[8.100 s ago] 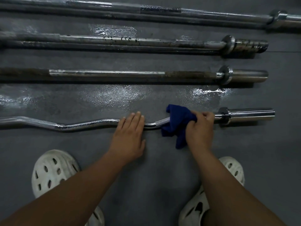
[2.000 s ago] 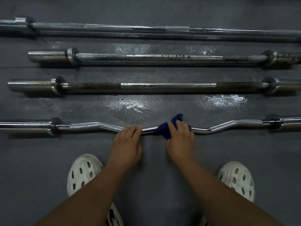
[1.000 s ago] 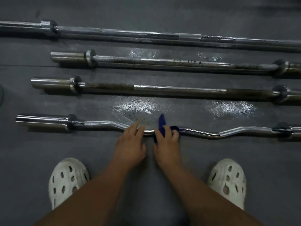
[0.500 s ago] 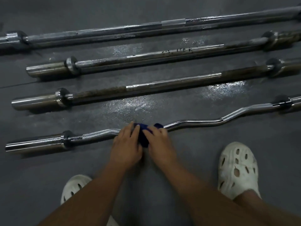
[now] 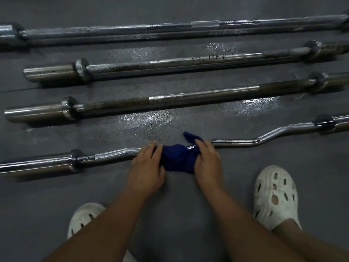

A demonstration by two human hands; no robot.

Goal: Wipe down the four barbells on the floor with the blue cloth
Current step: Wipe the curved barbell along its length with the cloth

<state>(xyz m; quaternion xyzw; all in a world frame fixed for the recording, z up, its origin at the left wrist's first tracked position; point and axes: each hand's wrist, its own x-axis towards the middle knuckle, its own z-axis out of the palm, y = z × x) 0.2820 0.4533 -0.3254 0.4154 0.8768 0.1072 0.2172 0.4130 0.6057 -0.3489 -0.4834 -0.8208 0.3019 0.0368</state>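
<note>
Blue cloth on curl bar mid-shaft, 6 o'clock (nearest shoes): wiping underway. Right hand fingers curl over cloth; left hand fingers flat on bar. Next, probably: slide toward 9 o'clock.

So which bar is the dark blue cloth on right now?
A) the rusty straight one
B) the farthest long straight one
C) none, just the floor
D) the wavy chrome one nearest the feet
D: the dark blue cloth drapes over the wavy chrome barbell, between the left hand and the right hand.
</note>
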